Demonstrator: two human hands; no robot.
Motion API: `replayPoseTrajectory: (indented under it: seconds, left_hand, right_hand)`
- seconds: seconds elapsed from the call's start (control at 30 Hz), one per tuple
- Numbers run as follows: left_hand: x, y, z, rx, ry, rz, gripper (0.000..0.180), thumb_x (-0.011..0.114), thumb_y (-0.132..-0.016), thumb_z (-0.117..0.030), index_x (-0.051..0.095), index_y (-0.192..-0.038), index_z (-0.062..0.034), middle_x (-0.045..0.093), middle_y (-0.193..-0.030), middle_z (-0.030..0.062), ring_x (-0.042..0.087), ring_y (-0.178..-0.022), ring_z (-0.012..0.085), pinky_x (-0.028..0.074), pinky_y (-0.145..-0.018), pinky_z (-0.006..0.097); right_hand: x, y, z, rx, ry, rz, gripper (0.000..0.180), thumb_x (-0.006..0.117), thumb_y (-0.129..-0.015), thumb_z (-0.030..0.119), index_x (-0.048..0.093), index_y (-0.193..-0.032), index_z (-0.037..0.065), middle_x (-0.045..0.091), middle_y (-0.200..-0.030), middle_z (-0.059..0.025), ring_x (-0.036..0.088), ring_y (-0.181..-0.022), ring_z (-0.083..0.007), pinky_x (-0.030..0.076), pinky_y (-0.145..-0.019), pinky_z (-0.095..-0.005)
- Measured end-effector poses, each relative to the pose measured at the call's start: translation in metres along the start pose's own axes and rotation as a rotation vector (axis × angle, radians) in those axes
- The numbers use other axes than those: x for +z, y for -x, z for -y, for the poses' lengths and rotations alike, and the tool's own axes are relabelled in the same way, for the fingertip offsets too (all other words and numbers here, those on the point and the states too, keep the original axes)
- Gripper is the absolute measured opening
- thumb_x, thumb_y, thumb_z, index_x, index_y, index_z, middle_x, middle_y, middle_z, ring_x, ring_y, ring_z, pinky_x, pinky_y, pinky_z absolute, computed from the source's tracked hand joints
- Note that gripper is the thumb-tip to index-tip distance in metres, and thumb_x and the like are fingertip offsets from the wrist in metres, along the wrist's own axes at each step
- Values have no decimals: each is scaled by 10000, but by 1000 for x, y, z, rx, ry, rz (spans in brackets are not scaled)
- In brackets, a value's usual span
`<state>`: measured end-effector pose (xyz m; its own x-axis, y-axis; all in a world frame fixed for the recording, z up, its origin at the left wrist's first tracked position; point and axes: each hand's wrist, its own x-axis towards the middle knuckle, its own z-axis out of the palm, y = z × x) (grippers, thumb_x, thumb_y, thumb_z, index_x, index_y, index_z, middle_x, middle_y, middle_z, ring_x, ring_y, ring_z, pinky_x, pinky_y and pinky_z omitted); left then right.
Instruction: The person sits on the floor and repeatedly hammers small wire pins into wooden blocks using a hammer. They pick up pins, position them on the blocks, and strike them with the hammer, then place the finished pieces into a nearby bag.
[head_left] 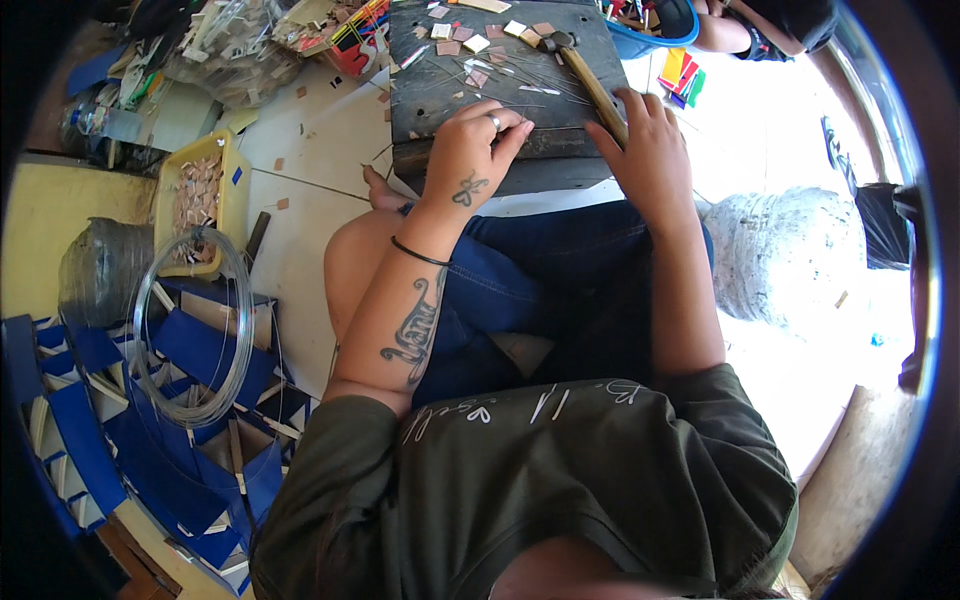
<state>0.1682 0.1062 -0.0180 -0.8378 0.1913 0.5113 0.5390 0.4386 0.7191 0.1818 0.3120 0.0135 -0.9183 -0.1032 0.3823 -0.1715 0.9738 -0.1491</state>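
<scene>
My left hand [474, 150] is over the near edge of a dark wooden block [422, 112], thumb and forefinger pinched together. Whatever lies between those fingertips is too small to make out. On the right, my right hand [650, 155] is around the lower handle of a hammer [594, 85], with the thumb on one side and the fingers on the other. The hammer's head rests on the block, pointing away from me. Thin wire pieces [540, 82] lie scattered between my hands and the hammer head. Small square chips [476, 44], white and brown, are spread farther back.
At left stand a yellow basket [236, 165] of small brown pieces, a coil of wire [247, 340] and blue partitioned boxes [170, 450]. A blue tub [660, 42] and another person's arm [722, 35] are at far right. A large wrapped clear bundle [785, 255] sits right of my knee.
</scene>
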Motion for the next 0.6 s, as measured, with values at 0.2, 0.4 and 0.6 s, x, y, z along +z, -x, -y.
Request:
replayPoseTrajectory:
  seconds: [0.2, 0.4, 0.6]
  left_hand:
    - [7, 5, 4, 97, -43, -74, 128, 681, -825, -106, 648, -758, -2, 614, -731, 128, 595, -695, 322, 478, -658, 384]
    - [13, 5, 10, 227, -90, -162, 128, 670, -830, -99, 639, -751, -4, 615, -741, 135, 598, -722, 332, 482, -681, 394]
    - [14, 6, 10, 209, -102, -132, 143, 657, -839, -102, 635, -750, 8, 616, -745, 148, 600, -747, 350, 507, -812, 409]
  right_hand:
    - [12, 26, -15, 121, -64, 120, 399, 563, -906, 147, 470, -1284, 58, 555, -1107, -194, 622, -921, -389, 523, -775, -482]
    - [-30, 43, -5, 204, -704, 172, 405, 452, -990, 100, 419, -1393, 79, 549, -890, -72, 568, -612, -120, 468, -508, -263]
    - [-88, 83, 20, 59, -577, 196, 414, 481, -973, 81, 463, -1384, 125, 629, -975, -181, 646, -756, -314, 502, -705, -380]
